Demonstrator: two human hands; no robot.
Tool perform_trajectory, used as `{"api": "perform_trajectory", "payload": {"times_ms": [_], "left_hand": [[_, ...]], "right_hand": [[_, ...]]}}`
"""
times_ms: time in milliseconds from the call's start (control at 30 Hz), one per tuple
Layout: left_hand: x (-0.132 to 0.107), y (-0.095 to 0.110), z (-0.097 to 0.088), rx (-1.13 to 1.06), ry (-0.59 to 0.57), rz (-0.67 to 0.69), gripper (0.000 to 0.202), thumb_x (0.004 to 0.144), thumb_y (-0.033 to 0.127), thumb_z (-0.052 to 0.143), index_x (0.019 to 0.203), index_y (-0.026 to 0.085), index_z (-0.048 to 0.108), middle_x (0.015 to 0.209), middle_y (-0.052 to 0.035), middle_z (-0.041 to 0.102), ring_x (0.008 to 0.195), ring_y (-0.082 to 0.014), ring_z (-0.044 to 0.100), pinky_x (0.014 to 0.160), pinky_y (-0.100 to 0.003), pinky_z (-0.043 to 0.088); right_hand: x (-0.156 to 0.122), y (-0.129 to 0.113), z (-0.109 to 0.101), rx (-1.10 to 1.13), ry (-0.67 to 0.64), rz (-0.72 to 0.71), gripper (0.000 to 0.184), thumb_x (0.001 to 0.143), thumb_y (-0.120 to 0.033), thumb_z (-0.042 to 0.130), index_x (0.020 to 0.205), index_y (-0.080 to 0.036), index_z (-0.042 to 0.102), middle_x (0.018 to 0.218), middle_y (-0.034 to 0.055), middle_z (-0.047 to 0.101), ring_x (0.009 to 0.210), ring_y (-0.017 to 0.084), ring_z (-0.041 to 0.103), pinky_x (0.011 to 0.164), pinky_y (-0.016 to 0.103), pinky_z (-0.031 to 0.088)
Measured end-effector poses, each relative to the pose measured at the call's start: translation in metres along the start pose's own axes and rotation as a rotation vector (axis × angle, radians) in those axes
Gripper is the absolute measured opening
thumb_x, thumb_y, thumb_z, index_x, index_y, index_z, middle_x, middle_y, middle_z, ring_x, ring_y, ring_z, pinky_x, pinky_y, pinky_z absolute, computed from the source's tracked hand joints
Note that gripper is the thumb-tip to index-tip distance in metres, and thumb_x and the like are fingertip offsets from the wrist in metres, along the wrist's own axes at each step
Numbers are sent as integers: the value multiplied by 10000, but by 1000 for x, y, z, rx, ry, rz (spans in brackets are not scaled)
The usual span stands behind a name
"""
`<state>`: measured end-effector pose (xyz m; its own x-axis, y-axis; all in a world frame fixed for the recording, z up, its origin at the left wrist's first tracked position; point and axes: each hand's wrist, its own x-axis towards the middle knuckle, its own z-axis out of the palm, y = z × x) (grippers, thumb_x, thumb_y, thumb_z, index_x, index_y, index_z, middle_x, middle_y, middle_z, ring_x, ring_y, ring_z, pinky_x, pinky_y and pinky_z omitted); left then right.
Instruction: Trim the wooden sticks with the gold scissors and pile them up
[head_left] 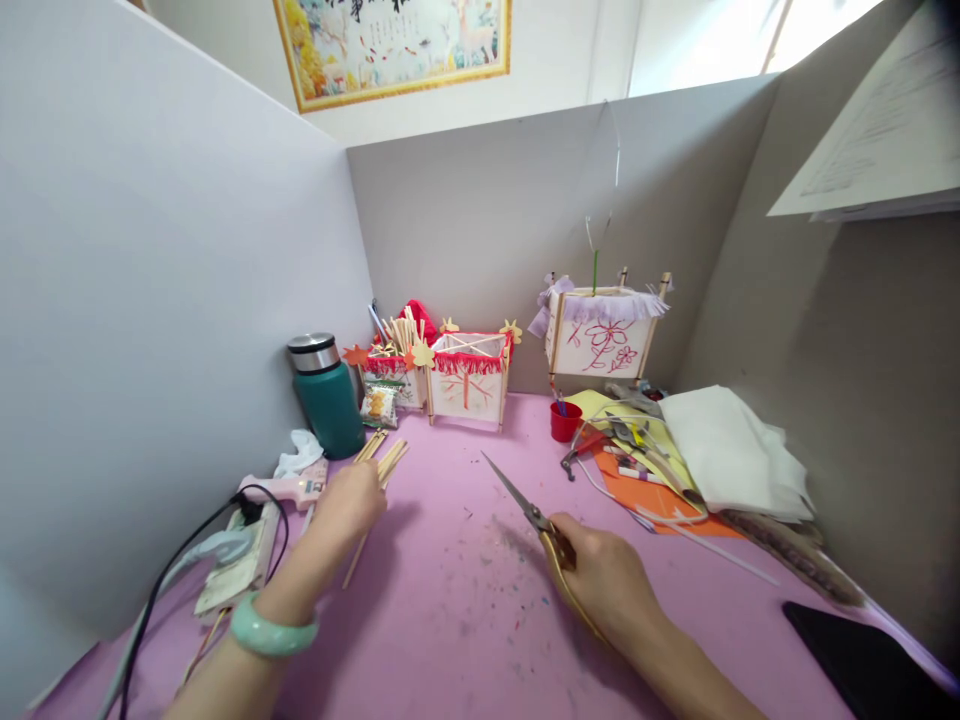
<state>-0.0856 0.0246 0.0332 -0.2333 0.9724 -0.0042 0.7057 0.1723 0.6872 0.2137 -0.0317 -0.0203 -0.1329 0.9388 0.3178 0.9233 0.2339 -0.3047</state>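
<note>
My right hand (606, 582) is closed round the gold handles of a pair of scissors (525, 505), whose shut blades point up and left over the pink table (465, 620). My left hand (351, 500), with a green bangle at the wrist, reaches into a loose pile of thin wooden sticks (384, 460) at the left. Its fingers curl down onto the sticks; whether they grip one is hidden.
A teal flask (327, 395), a pink glue gun (289, 488) and a power strip (238, 565) with black cable sit at the left. Paper lanterns (469, 375) (600, 335) stand at the back wall. A red cup (564, 420), coloured paper, pliers and white sheets (731, 450) fill the right.
</note>
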Motion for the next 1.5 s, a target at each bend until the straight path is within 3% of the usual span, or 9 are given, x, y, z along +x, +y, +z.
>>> {"api": "perform_trajectory", "payload": {"times_ms": [133,300,433,500,600,700,900,1200,1500], "left_hand": [[8,-16,14,159,91,-2,292,553,108,664,500,217,398,643,-108,586,910,-343,570,716,-352,383],[6,-8,16,151,42,14,312,551,125,671,460,215,387,581,-92,556,788,-310,585,636,-319,374],[-4,15,16,-16,-161,35,77,630,233,638,622,182,581,439,6,481,461,-180,504,463,-256,341],[-11,28,18,-256,-365,24,137,682,287,605,744,168,630,365,52,415,333,-122,378,387,-227,292],[-21,44,25,-587,-584,36,198,708,336,620,674,141,631,318,61,377,280,-74,276,340,-198,216],[-28,54,33,-718,-564,83,209,681,297,672,579,129,605,396,33,459,319,-51,314,353,-190,216],[-35,51,45,-902,-577,-3,115,673,217,679,739,133,637,561,18,553,404,-46,376,390,-173,258],[-34,45,52,-1079,-626,-207,131,660,183,668,581,127,581,440,40,468,333,-28,333,324,-157,222],[-39,38,62,-1164,-635,-200,99,671,175,677,629,132,599,444,39,474,359,-41,384,363,-163,281]], "right_hand": [[-1,-3,0,-1,3,-1,183,882,-281,433,834,-245,606,646,-7,674,573,147,607,516,232,239],[0,-3,0,3,13,-4,169,872,-261,449,810,-234,603,648,1,681,573,149,611,512,237,226],[-1,-4,-1,25,20,-19,157,859,-243,460,802,-234,606,646,-2,680,579,142,613,517,237,239],[-1,-4,-1,41,29,-28,162,864,-248,453,808,-237,605,642,-8,672,578,140,610,523,235,251],[-2,-4,-1,75,51,-33,162,869,-251,444,833,-241,602,641,-19,657,578,137,599,532,233,268],[-1,-3,-1,94,73,-23,156,862,-235,444,859,-243,599,663,-22,647,593,136,588,544,233,278],[2,-1,-1,126,65,4,146,841,-203,445,886,-241,578,716,-18,628,623,141,560,580,238,313],[-2,-1,5,76,69,-64,258,827,-199,454,1060,-237,557,832,23,620,716,174,575,630,262,365],[-4,-6,7,-4,127,-88,286,847,-198,449,1114,-227,546,823,31,605,716,178,571,615,271,350]]}}
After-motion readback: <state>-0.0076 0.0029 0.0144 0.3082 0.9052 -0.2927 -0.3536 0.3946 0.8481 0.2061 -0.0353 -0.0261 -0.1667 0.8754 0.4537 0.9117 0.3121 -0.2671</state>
